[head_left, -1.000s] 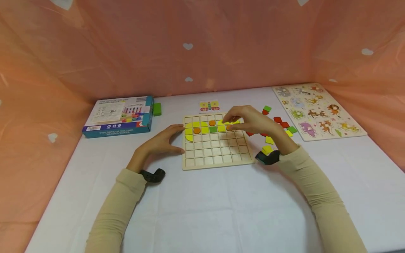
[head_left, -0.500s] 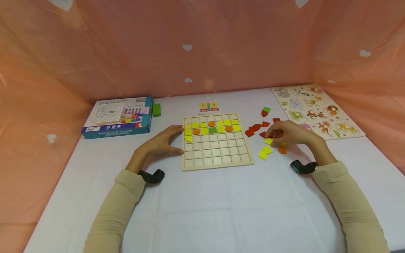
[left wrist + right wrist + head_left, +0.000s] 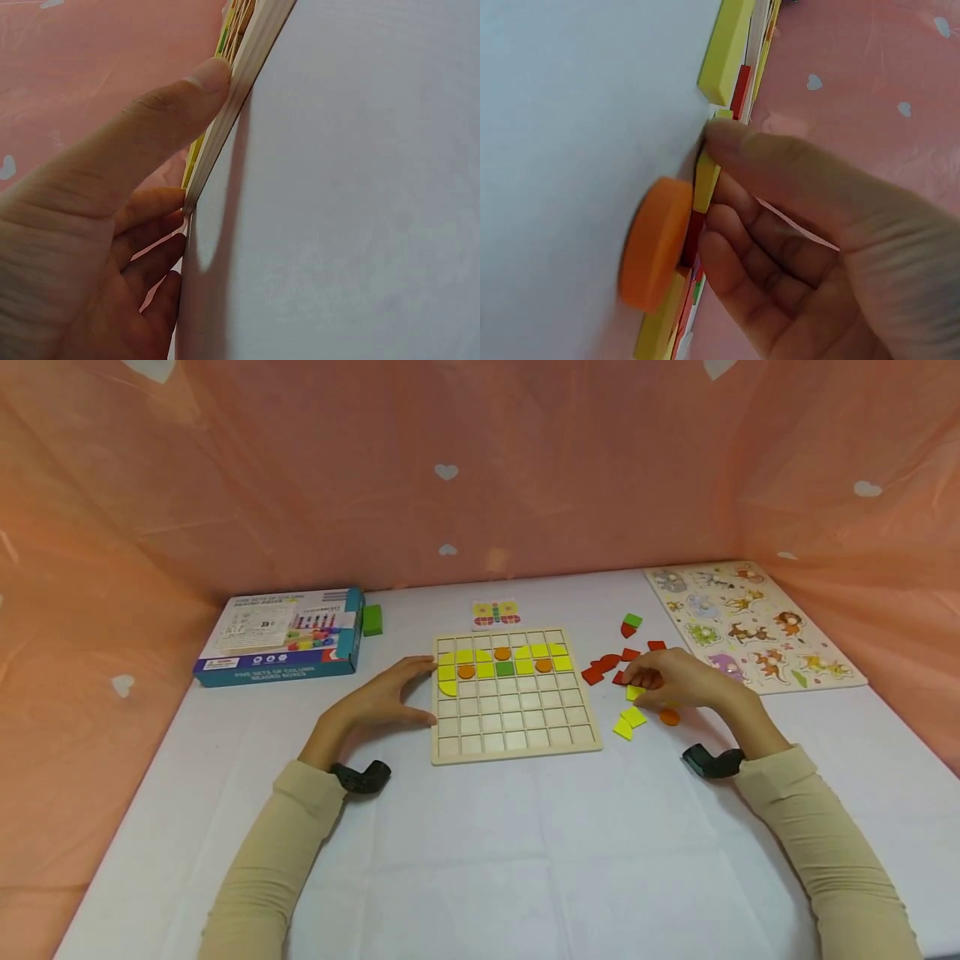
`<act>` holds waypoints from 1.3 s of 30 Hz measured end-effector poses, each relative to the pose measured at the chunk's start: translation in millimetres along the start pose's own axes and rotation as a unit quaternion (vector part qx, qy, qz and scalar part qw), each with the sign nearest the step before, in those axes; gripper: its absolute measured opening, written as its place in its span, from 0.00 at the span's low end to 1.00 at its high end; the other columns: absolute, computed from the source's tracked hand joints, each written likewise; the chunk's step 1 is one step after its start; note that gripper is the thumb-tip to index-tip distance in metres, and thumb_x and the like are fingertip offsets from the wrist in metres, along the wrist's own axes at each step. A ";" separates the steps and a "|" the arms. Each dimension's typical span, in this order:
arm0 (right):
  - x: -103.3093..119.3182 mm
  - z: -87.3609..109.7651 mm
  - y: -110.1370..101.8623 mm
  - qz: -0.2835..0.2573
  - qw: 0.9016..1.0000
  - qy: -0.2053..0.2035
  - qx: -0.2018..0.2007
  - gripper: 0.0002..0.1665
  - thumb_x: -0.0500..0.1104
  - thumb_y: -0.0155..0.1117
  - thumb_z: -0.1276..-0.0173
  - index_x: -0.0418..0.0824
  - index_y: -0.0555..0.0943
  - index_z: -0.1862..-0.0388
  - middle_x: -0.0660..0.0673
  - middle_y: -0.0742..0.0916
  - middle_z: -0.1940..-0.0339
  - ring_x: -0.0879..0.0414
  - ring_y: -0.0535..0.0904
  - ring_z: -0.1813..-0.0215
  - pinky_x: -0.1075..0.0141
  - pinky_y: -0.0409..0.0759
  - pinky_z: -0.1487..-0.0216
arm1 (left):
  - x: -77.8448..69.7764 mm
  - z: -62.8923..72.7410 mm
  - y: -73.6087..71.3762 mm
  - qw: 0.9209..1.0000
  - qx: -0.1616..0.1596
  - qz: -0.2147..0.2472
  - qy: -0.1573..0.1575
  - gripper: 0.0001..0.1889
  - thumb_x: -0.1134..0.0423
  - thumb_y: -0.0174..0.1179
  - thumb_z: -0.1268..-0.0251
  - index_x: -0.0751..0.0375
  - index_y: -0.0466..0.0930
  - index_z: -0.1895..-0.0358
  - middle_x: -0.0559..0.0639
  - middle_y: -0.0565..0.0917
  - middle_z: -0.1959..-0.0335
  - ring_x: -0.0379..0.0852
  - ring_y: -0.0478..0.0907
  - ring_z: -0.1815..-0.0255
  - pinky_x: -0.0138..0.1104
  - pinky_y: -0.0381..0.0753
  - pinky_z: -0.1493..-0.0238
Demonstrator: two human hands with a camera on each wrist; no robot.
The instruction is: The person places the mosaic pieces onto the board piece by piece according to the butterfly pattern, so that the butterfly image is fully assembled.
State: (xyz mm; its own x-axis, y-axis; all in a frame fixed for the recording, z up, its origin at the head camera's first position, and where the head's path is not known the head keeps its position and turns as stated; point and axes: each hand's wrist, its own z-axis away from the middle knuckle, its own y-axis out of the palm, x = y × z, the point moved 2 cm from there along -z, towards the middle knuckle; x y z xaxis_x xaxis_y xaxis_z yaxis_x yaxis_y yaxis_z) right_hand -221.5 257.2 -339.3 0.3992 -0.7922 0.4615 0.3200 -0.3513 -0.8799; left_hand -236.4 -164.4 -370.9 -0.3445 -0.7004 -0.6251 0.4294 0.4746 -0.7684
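Note:
In the head view, a wooden grid board (image 3: 491, 722) lies mid-table with yellow, orange and green tiles set in its upper rows. Thumb and fingers of my left hand (image 3: 382, 695) are spread along the board's left edge, touching it; the left wrist view shows the thumb tip against the wooden side (image 3: 244, 82). To the right of the board, my right hand (image 3: 690, 681) reaches into loose tiles and pinches a yellow tile (image 3: 635, 692) between thumb and curled fingers. An orange round tile (image 3: 656, 244) lies just beside these fingers in the right wrist view.
Behind the board lies a small pattern card (image 3: 496, 614). Red tiles (image 3: 606, 662) and more yellow tiles (image 3: 633, 717) lie scattered to its right. An animal puzzle board (image 3: 757, 625) is at the back right, a flat box (image 3: 281, 639) and green block (image 3: 372, 619) at the back left.
My right hand has left the grid board and moved right to the loose tiles, shifting slightly left since. An upper-row yellow tile it was touching stays on the board. My left hand has not moved.

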 end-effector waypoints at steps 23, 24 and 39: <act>129.1 -96.4 18.4 -0.031 0.983 -0.164 -0.071 0.16 0.36 0.68 0.43 0.33 0.81 0.54 0.42 0.84 0.59 0.52 0.79 0.58 0.58 0.79 0.53 | -1.0 -2.5 2.1 1.000 0.001 -0.001 0.006 0.49 0.44 0.70 0.54 0.56 0.55 0.28 0.51 0.52 0.26 0.50 0.46 0.26 0.48 0.48 0.28; 132.8 -101.4 23.3 -0.031 0.983 -0.167 -0.067 0.16 0.35 0.68 0.43 0.33 0.82 0.55 0.42 0.84 0.58 0.52 0.79 0.58 0.59 0.79 0.53 | -1.4 -2.4 1.8 1.000 0.002 -0.002 0.006 0.49 0.44 0.70 0.54 0.55 0.56 0.28 0.50 0.52 0.26 0.50 0.46 0.26 0.48 0.48 0.28; 152.2 -132.3 67.1 -0.023 0.983 -0.179 -0.012 0.18 0.40 0.70 0.43 0.35 0.82 0.54 0.43 0.84 0.58 0.54 0.78 0.57 0.68 0.78 0.54 | -3.3 1.6 -2.3 1.000 0.002 -0.008 0.019 0.48 0.47 0.70 0.52 0.58 0.56 0.29 0.54 0.53 0.27 0.52 0.47 0.26 0.48 0.49 0.28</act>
State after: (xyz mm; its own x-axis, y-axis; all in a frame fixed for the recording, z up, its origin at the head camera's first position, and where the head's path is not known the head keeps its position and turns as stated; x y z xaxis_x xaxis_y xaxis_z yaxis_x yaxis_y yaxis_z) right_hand -252.9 47.0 -343.2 0.6634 -0.5499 0.5074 0.3255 -0.3985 -0.8575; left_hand -235.0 -163.9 -366.9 -0.3839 -0.6870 -0.6169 0.4273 0.4601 -0.7783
